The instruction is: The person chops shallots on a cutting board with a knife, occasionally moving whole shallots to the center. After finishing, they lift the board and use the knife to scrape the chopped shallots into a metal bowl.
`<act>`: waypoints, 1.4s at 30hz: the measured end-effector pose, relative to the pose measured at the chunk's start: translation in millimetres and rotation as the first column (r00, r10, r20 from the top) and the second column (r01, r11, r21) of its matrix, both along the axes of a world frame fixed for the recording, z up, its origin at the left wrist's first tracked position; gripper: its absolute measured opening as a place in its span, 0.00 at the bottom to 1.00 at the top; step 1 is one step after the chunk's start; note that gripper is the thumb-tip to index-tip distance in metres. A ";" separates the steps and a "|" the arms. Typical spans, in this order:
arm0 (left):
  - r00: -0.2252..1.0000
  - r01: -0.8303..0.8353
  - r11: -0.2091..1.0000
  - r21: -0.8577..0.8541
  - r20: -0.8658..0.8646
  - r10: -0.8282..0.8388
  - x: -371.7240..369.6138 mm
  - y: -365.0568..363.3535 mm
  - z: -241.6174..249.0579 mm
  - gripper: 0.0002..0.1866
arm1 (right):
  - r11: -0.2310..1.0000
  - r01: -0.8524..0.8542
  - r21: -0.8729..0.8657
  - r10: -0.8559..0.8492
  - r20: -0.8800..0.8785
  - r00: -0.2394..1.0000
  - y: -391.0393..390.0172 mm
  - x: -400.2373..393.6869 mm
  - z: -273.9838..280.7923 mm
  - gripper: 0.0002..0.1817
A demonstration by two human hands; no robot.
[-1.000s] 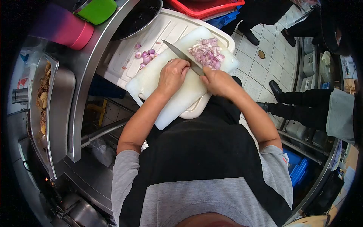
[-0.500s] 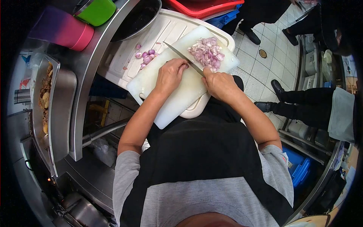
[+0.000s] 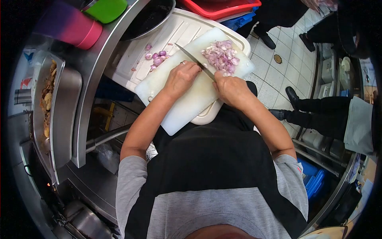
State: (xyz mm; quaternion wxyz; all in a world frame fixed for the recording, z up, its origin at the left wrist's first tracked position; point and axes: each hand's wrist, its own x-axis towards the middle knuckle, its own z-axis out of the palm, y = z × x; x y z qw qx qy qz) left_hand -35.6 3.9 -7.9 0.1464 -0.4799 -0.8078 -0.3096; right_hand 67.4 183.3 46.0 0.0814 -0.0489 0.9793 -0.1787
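Observation:
My right hand [image 3: 232, 91] is wrapped round the handle of a kitchen knife [image 3: 191, 54], whose blade slants up and left over a white cutting board [image 3: 175, 119]. Close against the blade's near side, my left hand [image 3: 182, 79] is closed with curled fingers. Whatever it pinches is hidden under the fingertips. Beyond the knife, a heap of cut shallots [image 3: 221, 58] lies on the board's far right part. Several whole peeled shallots [image 3: 158, 61] sit left of the board, on the white ridged lid [image 3: 123, 73] beneath it.
A dark pan [image 3: 149, 18] and a red basket [image 3: 219, 10] stand at the back. Along the left runs a steel counter edge [image 3: 93, 79] with a steel tray [image 3: 68, 115] of food. A co-worker's legs [image 3: 318, 111] are on the right.
The view has shifted slightly. My left hand stays curled beside the blade with small finger movement, and the knife keeps nearly the same slant.

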 end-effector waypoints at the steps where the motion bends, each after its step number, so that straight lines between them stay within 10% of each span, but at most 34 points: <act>1: 1.000 0.010 1.000 0.017 -0.011 -0.010 -1.2 -1.3 -1.1 0.04 | 1.000 -0.015 -0.003 0.015 0.020 1.000 2.8 0.1 6.8 0.14; 14: 0.983 -0.138 0.988 0.070 0.133 0.128 -22.8 -24.2 3.1 0.10 | 0.954 0.190 -0.231 -0.156 0.156 0.975 16.1 -8.3 1.2 0.16; 18: 0.933 -0.297 0.951 -0.091 0.184 0.309 -61.3 -54.3 21.2 0.10 | 0.940 0.191 -0.283 -0.187 0.041 0.982 17.4 8.6 1.0 0.16; 29: 0.978 -0.076 0.798 -0.598 0.109 0.175 -96.8 -47.2 41.1 0.03 | 0.967 0.071 -0.246 -0.013 0.230 0.973 22.2 3.6 4.5 0.17; 35: 0.983 -0.138 0.979 -0.152 0.100 0.155 -45.3 -20.0 33.3 0.03 | 0.969 0.181 -0.167 -0.151 0.175 0.973 35.1 1.0 0.5 0.17; 42: 0.982 -0.126 0.989 -0.074 0.133 0.135 17.9 12.7 8.1 0.10 | 0.990 0.133 -0.037 -0.132 0.031 0.991 22.3 8.1 3.8 0.15</act>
